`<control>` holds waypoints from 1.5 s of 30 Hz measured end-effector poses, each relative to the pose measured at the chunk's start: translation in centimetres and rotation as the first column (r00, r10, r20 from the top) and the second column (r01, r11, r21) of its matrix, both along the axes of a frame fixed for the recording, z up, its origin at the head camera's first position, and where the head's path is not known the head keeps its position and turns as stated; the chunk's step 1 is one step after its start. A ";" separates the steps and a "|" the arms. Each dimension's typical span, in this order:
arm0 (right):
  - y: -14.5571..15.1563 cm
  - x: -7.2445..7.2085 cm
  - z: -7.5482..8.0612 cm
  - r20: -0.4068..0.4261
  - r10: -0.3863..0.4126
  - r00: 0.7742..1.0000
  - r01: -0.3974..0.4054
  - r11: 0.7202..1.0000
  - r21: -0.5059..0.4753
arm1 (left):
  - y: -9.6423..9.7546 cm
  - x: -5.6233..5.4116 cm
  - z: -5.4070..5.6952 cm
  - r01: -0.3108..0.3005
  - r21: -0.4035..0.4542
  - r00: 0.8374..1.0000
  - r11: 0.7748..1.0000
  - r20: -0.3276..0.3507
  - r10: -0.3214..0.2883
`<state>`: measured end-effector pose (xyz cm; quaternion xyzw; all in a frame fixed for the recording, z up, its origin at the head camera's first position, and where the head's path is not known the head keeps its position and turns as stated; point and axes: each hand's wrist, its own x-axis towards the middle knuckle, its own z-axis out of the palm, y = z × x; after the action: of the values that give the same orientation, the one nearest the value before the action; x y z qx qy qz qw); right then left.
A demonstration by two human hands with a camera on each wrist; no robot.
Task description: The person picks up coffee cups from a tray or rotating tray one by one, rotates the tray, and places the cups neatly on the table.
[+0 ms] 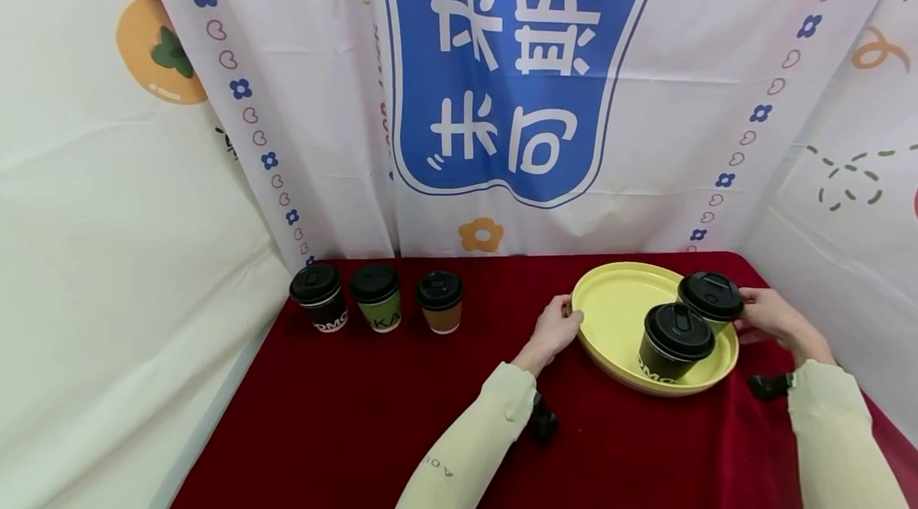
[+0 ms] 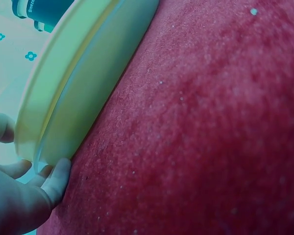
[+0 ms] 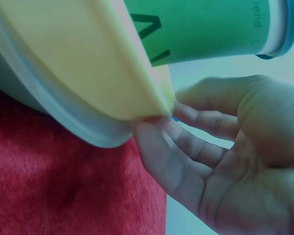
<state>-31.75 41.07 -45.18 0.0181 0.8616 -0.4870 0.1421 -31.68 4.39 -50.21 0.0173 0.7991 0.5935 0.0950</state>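
A round yellow tray (image 1: 617, 310) is at the right side of the table, with a second pale layer under its rim (image 2: 78, 93). On the tray's right half stand a dark cup with a black lid (image 1: 676, 342) and, behind it, a green lidded cup (image 3: 206, 29). My left hand (image 1: 555, 330) grips the tray's left edge, thumb and fingers bent about the rim. At the opposite edge, beside the green cup, my right hand (image 1: 774, 322) pinches the rim; the right wrist view shows its fingers (image 3: 171, 166) below the edge.
Along the back left stand a black lidded cup (image 1: 323, 302), a green one (image 1: 378, 299) and a smaller brown one (image 1: 440, 303). Dark red cloth (image 1: 344, 413) covers the table. White printed curtains (image 1: 344, 135) hang behind and at both sides.
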 end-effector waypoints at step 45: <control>1.3 1.9 1.3 0.054 0.085 0.995 -0.086 0.996 0.006 | -0.2 0.0 -0.3 0.024 0.018 1.000 1.000 -0.012 -0.023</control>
<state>-29.82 42.33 -43.89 -0.0050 0.8594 -0.4762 0.1858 -31.67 4.17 -50.52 0.0309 0.7940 0.5992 0.0973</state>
